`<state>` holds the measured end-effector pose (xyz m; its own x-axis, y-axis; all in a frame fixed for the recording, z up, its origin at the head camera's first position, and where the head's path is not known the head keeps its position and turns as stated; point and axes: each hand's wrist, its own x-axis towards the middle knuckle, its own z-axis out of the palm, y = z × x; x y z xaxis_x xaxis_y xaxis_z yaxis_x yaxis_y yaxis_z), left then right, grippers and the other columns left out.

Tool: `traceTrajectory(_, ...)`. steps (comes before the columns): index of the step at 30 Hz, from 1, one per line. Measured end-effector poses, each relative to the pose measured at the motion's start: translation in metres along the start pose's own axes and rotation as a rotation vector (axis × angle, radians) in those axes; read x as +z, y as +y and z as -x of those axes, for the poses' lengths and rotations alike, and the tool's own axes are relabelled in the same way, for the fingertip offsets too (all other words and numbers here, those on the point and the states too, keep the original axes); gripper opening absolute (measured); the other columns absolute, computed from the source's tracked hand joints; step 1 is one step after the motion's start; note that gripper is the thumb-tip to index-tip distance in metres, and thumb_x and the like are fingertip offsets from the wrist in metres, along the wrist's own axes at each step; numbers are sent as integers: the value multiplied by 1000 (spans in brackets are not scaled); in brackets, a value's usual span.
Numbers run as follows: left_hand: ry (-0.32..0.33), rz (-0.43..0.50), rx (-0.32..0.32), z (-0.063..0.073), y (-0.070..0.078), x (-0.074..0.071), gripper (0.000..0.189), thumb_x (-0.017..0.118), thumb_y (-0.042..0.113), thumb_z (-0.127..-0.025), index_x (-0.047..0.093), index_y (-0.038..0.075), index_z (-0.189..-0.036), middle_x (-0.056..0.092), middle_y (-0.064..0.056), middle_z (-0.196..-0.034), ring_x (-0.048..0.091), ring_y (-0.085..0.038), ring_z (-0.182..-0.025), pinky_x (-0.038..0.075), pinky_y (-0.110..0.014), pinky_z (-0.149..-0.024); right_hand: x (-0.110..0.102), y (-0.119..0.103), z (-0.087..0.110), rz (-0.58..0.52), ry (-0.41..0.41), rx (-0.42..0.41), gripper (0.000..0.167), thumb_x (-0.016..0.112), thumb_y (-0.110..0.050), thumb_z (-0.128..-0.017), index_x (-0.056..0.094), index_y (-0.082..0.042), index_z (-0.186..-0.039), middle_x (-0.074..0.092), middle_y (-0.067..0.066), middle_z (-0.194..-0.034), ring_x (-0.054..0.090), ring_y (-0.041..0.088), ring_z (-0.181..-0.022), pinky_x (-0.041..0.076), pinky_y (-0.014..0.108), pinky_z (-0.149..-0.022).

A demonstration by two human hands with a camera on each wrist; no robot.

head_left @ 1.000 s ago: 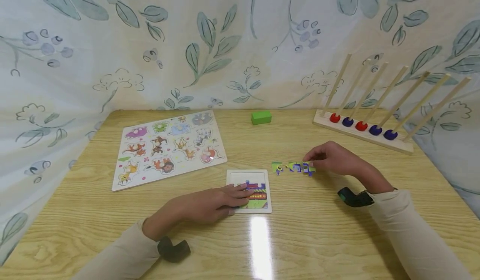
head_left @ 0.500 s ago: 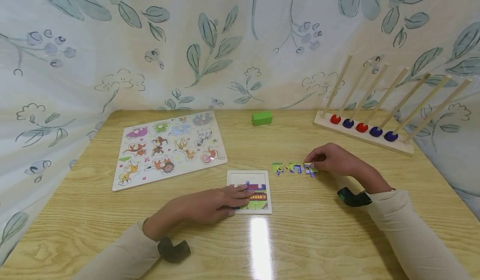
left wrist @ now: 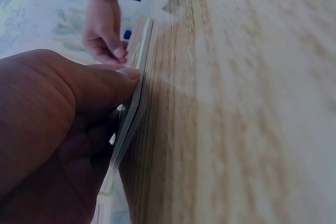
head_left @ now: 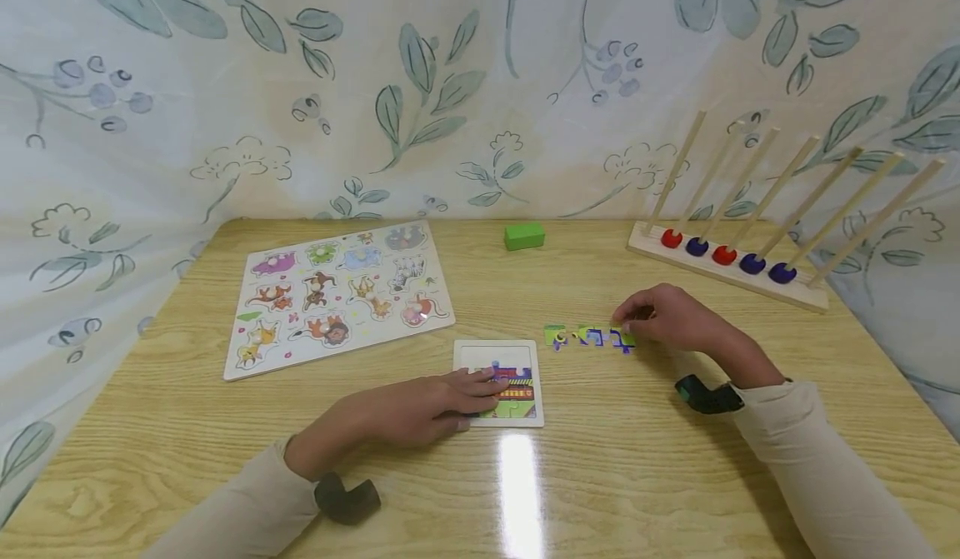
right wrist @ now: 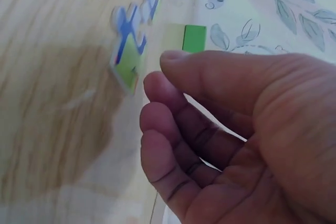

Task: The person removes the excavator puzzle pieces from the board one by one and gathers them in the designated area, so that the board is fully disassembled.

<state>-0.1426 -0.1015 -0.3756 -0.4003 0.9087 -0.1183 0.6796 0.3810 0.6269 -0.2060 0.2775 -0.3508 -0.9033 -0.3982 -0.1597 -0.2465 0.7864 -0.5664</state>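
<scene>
- Two bare hands rest over the wood-grained table (head_left: 615, 476), the left one lower and nearer, the right one farther off.
- The left hand (head_left: 416, 405) lies with its fingers straight on the left part of a small white puzzle frame (head_left: 495, 343), its thumb at the frame's near edge.
- Joined pieces (head_left: 513, 392) fill the near part of that frame; pale backing shows in its far part.
- The right hand (head_left: 667, 321) hangs loosely bent, thumb close to the index fingertip, pinching nothing.
- Its fingertips are just beside the right-hand loose piece (head_left: 622, 338); the right wrist view shows a gap between them.
- That piece lies flat in a row with a middle piece (head_left: 591, 336) and a left piece (head_left: 555, 336), to the right of the frame.
- Far left lies an animal board (head_left: 343, 280).
- Far centre sits a green block (head_left: 524, 236).
- Far right stands a peg rack (head_left: 806, 291) with red and blue beads (head_left: 724, 255).
- Behind hangs a leaf-patterned cloth (head_left: 465, 151).
</scene>
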Motion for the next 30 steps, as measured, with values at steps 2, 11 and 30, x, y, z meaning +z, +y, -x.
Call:
traceTrajectory(2,3,-10,7,0,0,0,45,45,8,-102,42,6,-147,26,-2,-158,15,-20,-146,18,-39,-117,0,-2,0,3,9,-12,16,64,1,-90,72,2,-104,69,8,-98,57,21,-84,51,33,-73)
traceTrajectory(11,7,-39,-10,-1,4,1,46,42,10,-103,40,9,-149,25,2,-158,14,-19,-146,18,-39,-117,5,-18,-2,-55,12,-71,17,65,-1,-91,73,2,-106,71,10,-102,63,20,-88,54,35,-77)
traceTrajectory(30,115,19,-17,-4,6,1,45,59,8,-96,52,6,-140,39,3,-151,26,-15,-142,25,-33,-113,20,-42,-8,-123,-62,-127,20,64,-2,-92,72,2,-110,70,10,-106,58,17,-82,50,27,-65)
